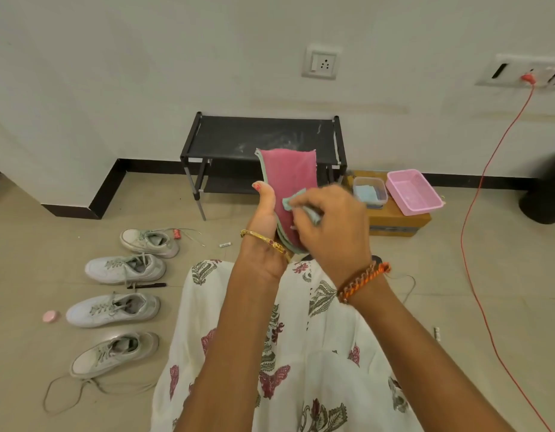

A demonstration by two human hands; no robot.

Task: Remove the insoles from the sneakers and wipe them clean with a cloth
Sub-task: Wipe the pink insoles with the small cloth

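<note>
Pale tiled floor [456, 275] stretches under you, with four white sneakers [114, 307] lined up well off to your left. The pink insole [290, 179] stands upright in front of you, its lower end gripped in your left hand [263, 219], thumb along the edge. Your right hand [332, 226] pinches a small pale-green cloth [293, 201] against the pink face. Keep the left grip firm so the insole won't bend, and wipe in long strokes heel to toe.
</note>
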